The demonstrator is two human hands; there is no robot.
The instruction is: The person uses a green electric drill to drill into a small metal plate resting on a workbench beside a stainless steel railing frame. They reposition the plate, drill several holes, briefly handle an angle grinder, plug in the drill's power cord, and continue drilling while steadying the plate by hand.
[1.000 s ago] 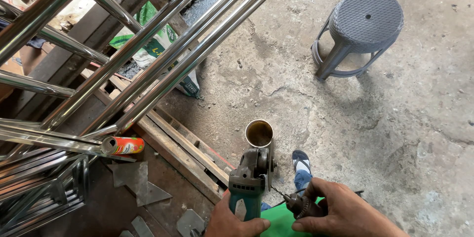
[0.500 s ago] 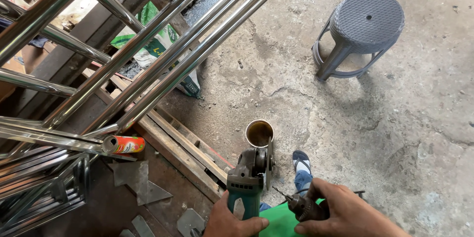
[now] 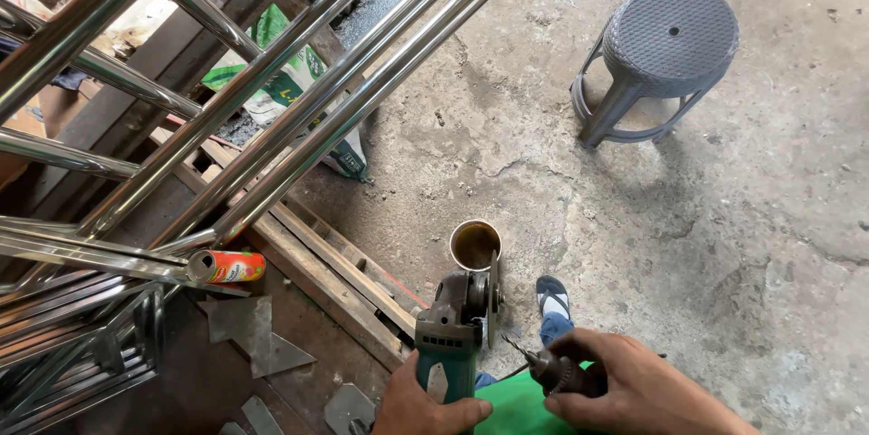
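Observation:
My left hand (image 3: pixel 425 406) grips the teal body of an angle grinder (image 3: pixel 460 319), whose dark head and thin disc point away from me. My right hand (image 3: pixel 634 390) holds a small dark chuck-key-like tool (image 3: pixel 550 372) with a thin metal tip aimed toward the grinder's head. Just beyond the disc stands an open metal cup (image 3: pixel 475 245) with dark inside. A green cloth (image 3: pixel 529 403) lies under my hands. My foot in a blue sandal (image 3: pixel 552 301) shows between the hands.
Shiny steel railing tubes (image 3: pixel 299 100) slant across the upper left. A red can (image 3: pixel 226 266) lies on a rail. Wooden slats (image 3: pixel 339 267) and metal offcuts (image 3: pixel 253 335) lie below. A grey plastic stool (image 3: pixel 661 50) stands on the cracked concrete floor at upper right.
The grinder and my hands have shifted slightly lower in view; the right hand's tool tip stays near the grinder head. Nothing else moved.

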